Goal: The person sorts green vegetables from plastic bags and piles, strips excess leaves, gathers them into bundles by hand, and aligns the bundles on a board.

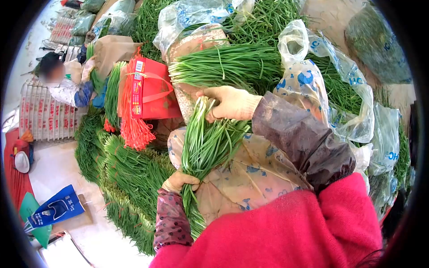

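Note:
A bunch of long green stalks (206,143) lies slantwise over my lap, its pale ends at the top. Around those pale ends my gloved right hand (232,103) is closed. Lower down, my gloved left hand (180,181) grips the same bunch from the left. Just beyond my right hand a larger pile of stalks (228,64) rests on a patterned surface. Left of it stands a red box (156,91) with a bundle of red-orange ties (136,129) hanging along its side.
Stacked green bundles (134,178) fill the lower left. Clear plastic bags (357,94) with greens lie at the right. A co-worker (71,87) sits at the upper left near stacked white crates (44,111). A blue bag (58,207) lies at the far left.

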`<state>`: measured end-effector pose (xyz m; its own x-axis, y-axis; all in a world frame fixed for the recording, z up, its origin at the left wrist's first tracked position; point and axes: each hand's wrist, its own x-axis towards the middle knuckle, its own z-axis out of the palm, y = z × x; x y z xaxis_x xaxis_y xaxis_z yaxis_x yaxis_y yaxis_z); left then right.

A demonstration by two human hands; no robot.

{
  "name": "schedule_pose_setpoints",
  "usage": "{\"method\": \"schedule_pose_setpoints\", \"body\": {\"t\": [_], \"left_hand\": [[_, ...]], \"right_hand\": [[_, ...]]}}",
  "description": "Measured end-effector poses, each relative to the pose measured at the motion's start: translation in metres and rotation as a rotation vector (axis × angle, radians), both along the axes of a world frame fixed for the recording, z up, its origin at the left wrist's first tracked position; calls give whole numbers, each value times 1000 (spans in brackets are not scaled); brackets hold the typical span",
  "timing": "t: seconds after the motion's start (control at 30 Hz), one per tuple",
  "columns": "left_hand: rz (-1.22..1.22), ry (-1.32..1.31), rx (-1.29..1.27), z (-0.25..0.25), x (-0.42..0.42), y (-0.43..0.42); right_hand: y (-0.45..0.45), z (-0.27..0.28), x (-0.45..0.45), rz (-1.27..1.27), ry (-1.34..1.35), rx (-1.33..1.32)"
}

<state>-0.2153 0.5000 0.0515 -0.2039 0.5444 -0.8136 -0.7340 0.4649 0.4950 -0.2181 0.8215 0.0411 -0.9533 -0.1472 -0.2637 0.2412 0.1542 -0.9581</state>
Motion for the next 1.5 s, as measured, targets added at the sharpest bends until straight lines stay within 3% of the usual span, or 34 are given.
{"method": "schedule_pose_setpoints", "body": {"t": [0.13, 0.27, 0.4, 0.47, 0.53, 0.6, 0.73, 0.8, 0.93, 0.97, 1.03, 1.07, 1.13, 1.23, 1.27, 1.33, 1.37, 1.4, 1.47, 1.5], "left_hand": [[-56, -33, -75, -3, -6, -1], [-55, -27, 56, 4, -8, 4], [-17, -26, 117, -2, -1, -6], [33, -28, 132, -3, 1, -7], [74, -27, 139, -3, 2, -6], [118, -28, 139, -5, 3, -6], [118, -41, 195, -9, 5, -7], [93, -2, 145, -4, 5, -1], [48, -26, 152, -6, 4, -5], [52, -28, 155, -5, 3, -5], [33, -32, 159, -5, 3, -6], [38, -34, 164, -7, 2, -9], [-4, -46, 182, -11, -3, -13], [-25, -60, 174, 3, -5, -4], [-33, -65, 148, 8, -6, 2], [-74, -74, 110, 12, -7, 4], [-79, -82, 125, 13, -7, 3], [-77, -90, 143, 13, -7, 2], [-79, -96, 149, 8, -6, -1], [-97, -103, 186, 7, -6, 0]], "right_hand": [[-7, -10, -3, -120, 30, -380], [7, 8, 1, -231, -55, -487], [69, 29, -4, -779, -114, -1056], [84, 39, 5, -666, 12, -730], [83, 50, 22, -558, 18, -389], [65, 54, 33, -441, -90, -223], [-6, 17, 41, -231, 53, 386], [-29, 8, 29, -55, -104, 428], [-18, 1, 28, -96, -29, 543], [-12, -32, 30, -387, 222, 518], [30, -10, 22, -599, -98, 34], [50, -2, 21, -674, -134, -192], [61, 16, 15, -536, -154, -278], [47, 40, 6, 5, -33, 356], [39, 43, 1, 143, -79, 412], [16, 15, -9, 256, 8, 264], [5, -3, -18, 165, 71, 177], [8, 19, -12, 25, 14, 67], [5, 10, -22, -270, -110, -273], [0, 10, -25, -359, -34, -432]]}}
